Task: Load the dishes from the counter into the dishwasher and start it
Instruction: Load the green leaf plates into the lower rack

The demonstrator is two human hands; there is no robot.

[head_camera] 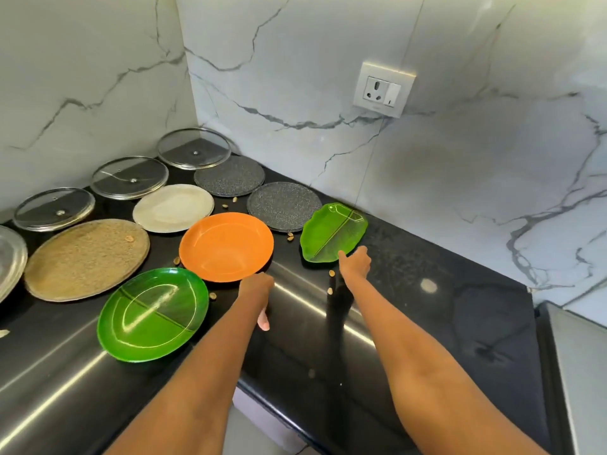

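Note:
An orange plate [226,246] lies on the black counter [427,323]. My left hand [257,288] is at its near rim, back up, with the fingers tucked out of sight. A green leaf-shaped plate [331,231] sits to the right near the wall. My right hand [356,263] is on its near edge, with the thumb lying over the rim. Closer to me on the left is a round green plate [152,315]. Behind are two speckled grey plates [284,206], a cream plate [173,207] and a large brown plate [87,259] with crumbs. The dishwasher is not in view.
Several glass lids [129,177] line the left wall. Small nuts or shells [331,274] are scattered among the plates. A wall socket [382,90] sits above the counter. A grey appliance edge [578,372] stands at the right end. The counter's front edge runs below my forearms.

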